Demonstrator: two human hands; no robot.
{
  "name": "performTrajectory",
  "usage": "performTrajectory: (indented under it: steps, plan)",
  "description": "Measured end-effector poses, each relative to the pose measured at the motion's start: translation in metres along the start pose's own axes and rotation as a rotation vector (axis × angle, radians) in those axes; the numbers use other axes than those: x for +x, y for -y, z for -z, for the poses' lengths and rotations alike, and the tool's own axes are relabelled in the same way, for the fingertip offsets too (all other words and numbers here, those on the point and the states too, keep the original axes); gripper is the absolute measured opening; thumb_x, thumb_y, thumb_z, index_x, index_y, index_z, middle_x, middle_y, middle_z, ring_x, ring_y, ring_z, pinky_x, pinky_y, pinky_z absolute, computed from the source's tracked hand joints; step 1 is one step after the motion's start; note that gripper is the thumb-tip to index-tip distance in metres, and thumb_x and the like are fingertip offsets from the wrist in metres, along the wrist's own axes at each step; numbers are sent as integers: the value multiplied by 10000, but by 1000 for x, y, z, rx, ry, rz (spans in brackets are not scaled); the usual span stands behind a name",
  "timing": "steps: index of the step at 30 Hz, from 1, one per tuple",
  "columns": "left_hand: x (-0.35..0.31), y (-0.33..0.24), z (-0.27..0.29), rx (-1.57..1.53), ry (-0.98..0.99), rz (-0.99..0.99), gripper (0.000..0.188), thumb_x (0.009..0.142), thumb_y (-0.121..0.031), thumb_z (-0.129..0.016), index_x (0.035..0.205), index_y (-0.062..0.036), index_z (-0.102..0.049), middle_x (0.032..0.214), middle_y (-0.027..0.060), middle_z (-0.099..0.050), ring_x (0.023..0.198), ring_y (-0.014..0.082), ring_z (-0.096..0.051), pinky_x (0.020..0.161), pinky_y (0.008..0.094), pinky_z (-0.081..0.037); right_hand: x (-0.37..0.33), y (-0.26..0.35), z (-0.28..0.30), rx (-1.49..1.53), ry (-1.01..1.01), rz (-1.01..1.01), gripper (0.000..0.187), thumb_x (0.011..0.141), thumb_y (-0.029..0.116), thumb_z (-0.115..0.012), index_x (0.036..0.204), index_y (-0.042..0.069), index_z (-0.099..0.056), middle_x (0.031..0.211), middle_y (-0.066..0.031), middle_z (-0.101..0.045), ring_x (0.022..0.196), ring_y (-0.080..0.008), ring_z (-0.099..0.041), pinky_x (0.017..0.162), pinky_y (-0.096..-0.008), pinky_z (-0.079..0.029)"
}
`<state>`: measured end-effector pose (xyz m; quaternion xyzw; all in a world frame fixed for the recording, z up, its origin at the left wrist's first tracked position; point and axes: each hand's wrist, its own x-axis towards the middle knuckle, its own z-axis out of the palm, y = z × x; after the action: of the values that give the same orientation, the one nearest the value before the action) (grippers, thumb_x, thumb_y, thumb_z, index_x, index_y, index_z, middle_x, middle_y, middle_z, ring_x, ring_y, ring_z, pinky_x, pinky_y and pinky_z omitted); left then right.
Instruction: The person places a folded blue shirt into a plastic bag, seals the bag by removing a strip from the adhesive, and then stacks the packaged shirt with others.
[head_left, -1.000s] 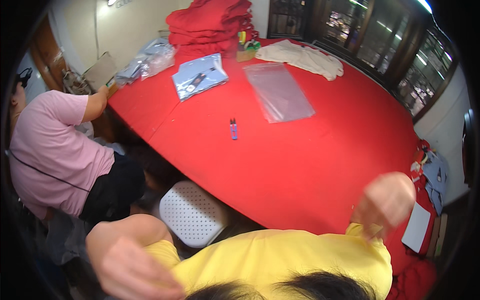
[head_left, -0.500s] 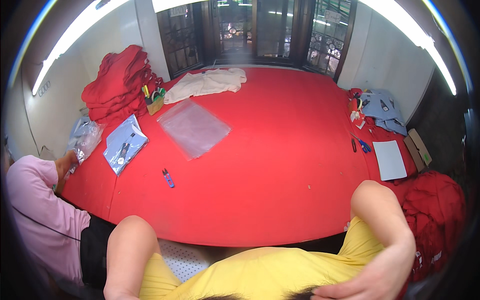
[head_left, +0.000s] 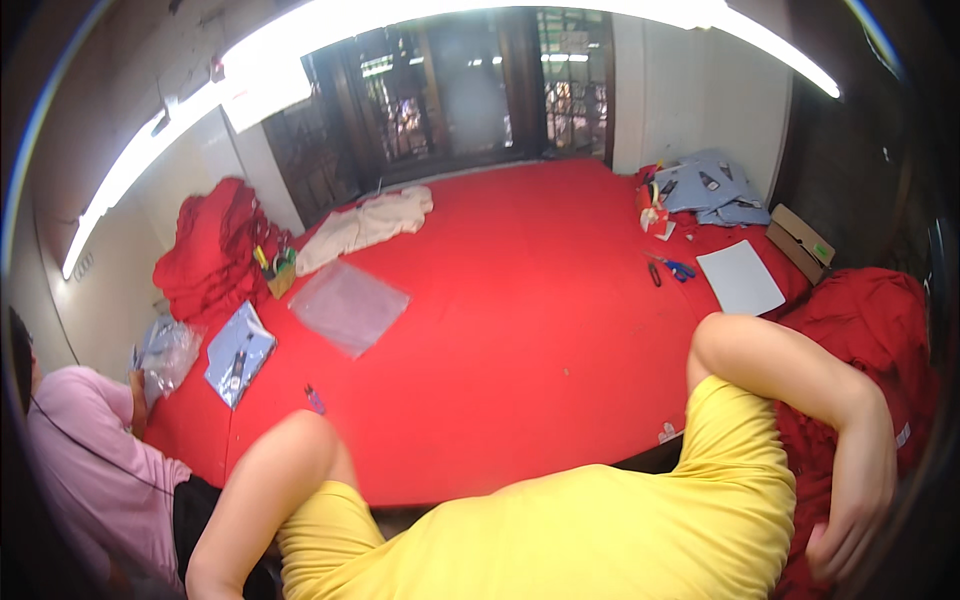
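My right arm bends at the elbow on the right, and my right hand (head_left: pixel 852 532) hangs low near the lower right edge. Its fingers are loosely bent and a little apart, with nothing seen in them. Beside and behind it lies a heap of red cloth (head_left: pixel 868 325); whether the hand touches it I cannot tell. My left forearm (head_left: pixel 225 545) runs down out of the picture, and the left hand is out of sight. Beyond my left elbow, blue thread snips (head_left: pixel 315 399) lie on the red-covered table (head_left: pixel 500 370).
At left are a folded blue shirt in clear plastic (head_left: pixel 240 355), a clear bag (head_left: pixel 350 307), cream cloth (head_left: pixel 367 228) and piled red garments (head_left: pixel 212 248). A person in pink (head_left: pixel 100 430) stands there. At right lie blue scissors (head_left: pixel 681 270), white card (head_left: pixel 741 278) and blue shirts (head_left: pixel 705 188).
My right hand has moved away from the dark hair, out to the right and down. My head view has tilted and shifted. The things on the table keep their places.
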<state>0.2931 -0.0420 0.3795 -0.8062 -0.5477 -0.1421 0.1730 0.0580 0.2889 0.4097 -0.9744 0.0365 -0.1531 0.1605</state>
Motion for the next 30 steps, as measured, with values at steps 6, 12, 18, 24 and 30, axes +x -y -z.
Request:
performTrajectory:
  steps: [6, 12, 18, 24, 30]
  plan:
    - [-9, 65, 10, -288, 59, -126, 213, 854, -115, -453, 867, -26, -646, 861, 101, -588, 750, 229, -591, 730, 375, -503, -21, -5, -1, -10, 160, -125, 281, 915, 182, -433, 967, -33, -606, 998, -166, -550, 815, -241, -529, 713, -362, -413]
    - [13, 88, -7, -457, 209, -24, 310, 868, -182, -458, 1073, -59, -655, 1097, 97, -624, 1092, 266, -570, 999, 471, -434, 3, 9, -17, -85, -25, -230, 127, 803, 211, -533, 768, 133, -627, 766, -22, -581, 704, -147, -520, 643, -320, -382]
    - [25, 110, -20, -385, 121, 88, 361, 888, -173, -443, 1182, -41, -607, 1223, 107, -594, 1185, 255, -529, 1068, 478, -373, 8, 20, -20, -172, 23, -260, 128, 781, 211, -550, 787, 117, -636, 775, -18, -599, 717, -145, -514, 650, -320, -379]
    - [30, 113, -31, -393, 15, 184, 393, 897, -156, -439, 1243, -29, -575, 1300, 131, -554, 1256, 275, -480, 1089, 482, -353, -5, 14, -19, -208, 41, -191, 143, 797, 216, -553, 810, 105, -644, 785, -14, -601, 727, -153, -514, 656, -324, -380]
    - [35, 114, -47, -439, -324, 324, 159, 853, -222, -527, 800, -90, -600, 780, 28, -551, 673, 181, -536, 594, 333, -401, -4, -2, 0, -171, 65, -224, 148, 809, 214, -550, 824, 100, -645, 808, -19, -596, 728, -167, -516, 660, -331, -385]
